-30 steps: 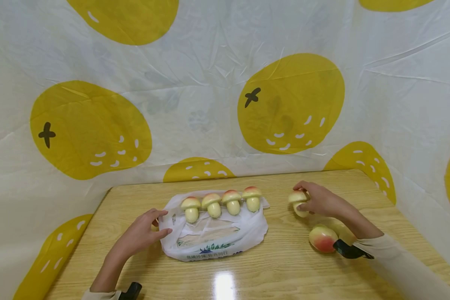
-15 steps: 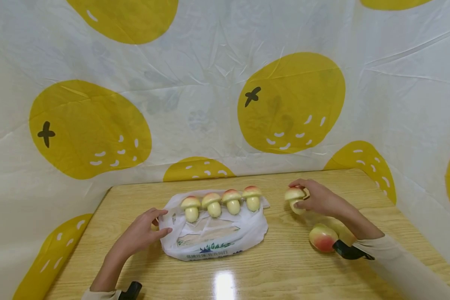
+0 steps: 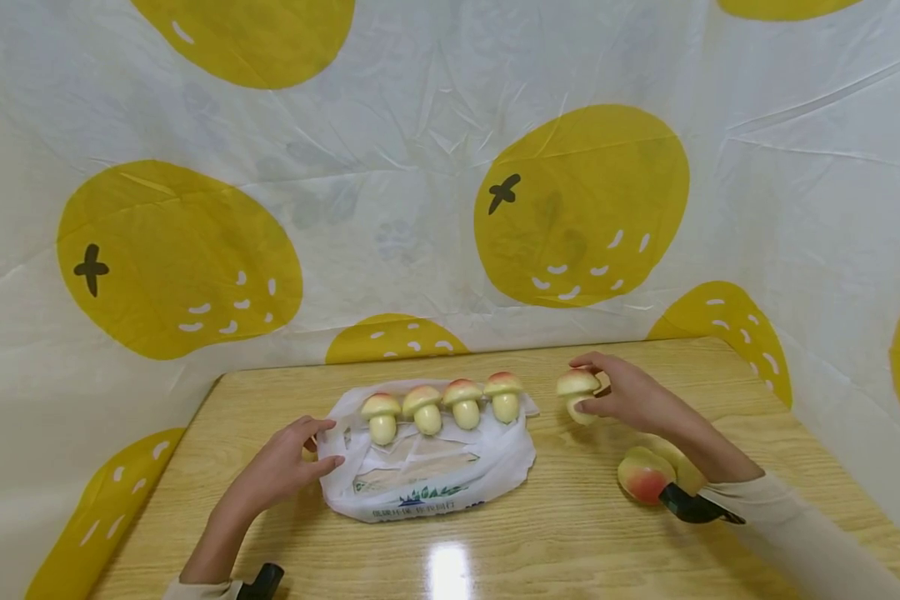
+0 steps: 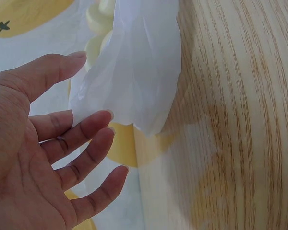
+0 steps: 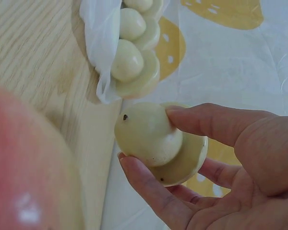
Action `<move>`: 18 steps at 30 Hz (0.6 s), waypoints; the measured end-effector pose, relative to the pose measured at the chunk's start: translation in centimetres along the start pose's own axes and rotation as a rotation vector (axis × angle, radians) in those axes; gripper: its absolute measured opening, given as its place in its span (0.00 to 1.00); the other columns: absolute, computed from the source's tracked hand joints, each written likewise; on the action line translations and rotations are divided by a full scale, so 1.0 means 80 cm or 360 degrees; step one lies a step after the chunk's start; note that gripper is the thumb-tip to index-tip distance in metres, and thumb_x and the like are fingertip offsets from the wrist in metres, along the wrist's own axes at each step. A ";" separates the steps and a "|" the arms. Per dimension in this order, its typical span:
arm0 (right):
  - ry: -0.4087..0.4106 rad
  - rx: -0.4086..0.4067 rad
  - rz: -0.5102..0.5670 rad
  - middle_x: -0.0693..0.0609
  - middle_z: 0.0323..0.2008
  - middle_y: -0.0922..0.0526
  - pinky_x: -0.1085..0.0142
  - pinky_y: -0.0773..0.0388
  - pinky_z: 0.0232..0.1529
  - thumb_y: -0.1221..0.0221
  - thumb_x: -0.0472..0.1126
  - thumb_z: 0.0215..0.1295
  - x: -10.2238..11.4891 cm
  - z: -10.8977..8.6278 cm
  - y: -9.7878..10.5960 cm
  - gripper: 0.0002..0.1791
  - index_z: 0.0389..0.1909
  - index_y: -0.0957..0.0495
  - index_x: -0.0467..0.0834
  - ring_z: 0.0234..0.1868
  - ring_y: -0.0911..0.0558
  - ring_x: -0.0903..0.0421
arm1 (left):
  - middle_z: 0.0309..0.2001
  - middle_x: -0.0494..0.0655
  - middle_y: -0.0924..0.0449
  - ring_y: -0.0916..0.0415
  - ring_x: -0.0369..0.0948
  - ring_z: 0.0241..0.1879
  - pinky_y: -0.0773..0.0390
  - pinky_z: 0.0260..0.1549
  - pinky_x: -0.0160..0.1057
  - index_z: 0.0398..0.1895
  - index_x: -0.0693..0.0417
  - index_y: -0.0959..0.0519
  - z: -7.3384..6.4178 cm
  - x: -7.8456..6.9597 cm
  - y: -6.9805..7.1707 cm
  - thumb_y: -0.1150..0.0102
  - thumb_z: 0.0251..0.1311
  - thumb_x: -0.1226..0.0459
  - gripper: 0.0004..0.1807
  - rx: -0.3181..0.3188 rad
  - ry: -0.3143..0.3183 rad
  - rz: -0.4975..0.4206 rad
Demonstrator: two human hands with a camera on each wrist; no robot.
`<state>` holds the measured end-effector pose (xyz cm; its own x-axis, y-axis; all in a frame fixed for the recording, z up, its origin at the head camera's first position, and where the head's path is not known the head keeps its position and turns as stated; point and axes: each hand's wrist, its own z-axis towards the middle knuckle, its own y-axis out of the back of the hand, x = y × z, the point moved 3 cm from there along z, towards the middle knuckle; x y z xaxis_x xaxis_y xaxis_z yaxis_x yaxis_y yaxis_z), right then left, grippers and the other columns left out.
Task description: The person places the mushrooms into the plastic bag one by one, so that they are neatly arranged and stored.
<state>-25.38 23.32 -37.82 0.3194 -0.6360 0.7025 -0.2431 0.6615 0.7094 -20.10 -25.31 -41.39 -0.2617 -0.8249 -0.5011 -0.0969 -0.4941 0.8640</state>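
My right hand [image 3: 630, 400] pinches a toy mushroom [image 3: 576, 396], pale yellow with a reddish cap, between thumb and fingers. In the right wrist view, the rounded stem of this mushroom [image 5: 146, 134] faces the camera. A white plastic bag [image 3: 438, 492] with green print lies at the middle of the table. Across its far side stands a row of several similar mushrooms [image 3: 462, 404]. My left hand [image 3: 288, 462] is at the bag's left edge, its fingers loosely bent and spread; in the left wrist view the fingertips overlap the rim of the bag [image 4: 134, 81].
Right of the bag, a red-and-yellow fruit [image 3: 643, 477] sits beside a yellowish one [image 3: 682, 462], partly hidden under the right forearm. The wooden table [image 3: 532, 550] meets a white curtain [image 3: 405, 250] printed with yellow fruit at its far edge.
My right hand has moved left toward the bag with the mushroom in its grip. My left hand, the bag and the row of mushrooms have stayed in place.
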 end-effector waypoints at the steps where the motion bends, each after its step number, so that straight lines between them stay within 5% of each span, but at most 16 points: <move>1: 0.0007 -0.0002 0.0017 0.29 0.57 0.27 0.63 0.22 0.34 0.30 0.38 0.62 0.002 0.000 -0.001 0.35 0.66 0.32 0.31 0.36 0.19 0.51 | 0.48 0.47 0.21 0.24 0.39 0.42 0.21 0.39 0.41 0.63 0.65 0.24 0.000 0.000 0.000 0.28 0.61 0.54 0.33 0.0000 0.0000 0.0001; 18: 0.0114 -0.0008 0.0190 0.32 0.58 0.28 0.64 0.19 0.37 0.31 0.36 0.64 0.037 0.009 -0.016 0.33 0.66 0.32 0.30 0.38 0.16 0.50 | 0.46 0.47 0.20 0.23 0.40 0.42 0.20 0.39 0.43 0.63 0.66 0.23 0.000 -0.001 0.000 0.28 0.60 0.54 0.33 -0.0012 -0.0012 -0.0006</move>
<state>-24.77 20.30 -36.64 0.3533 -0.5225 0.7760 -0.2790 0.7329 0.6205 -20.06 -25.28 -41.33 -0.2687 -0.8208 -0.5040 -0.0910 -0.4993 0.8616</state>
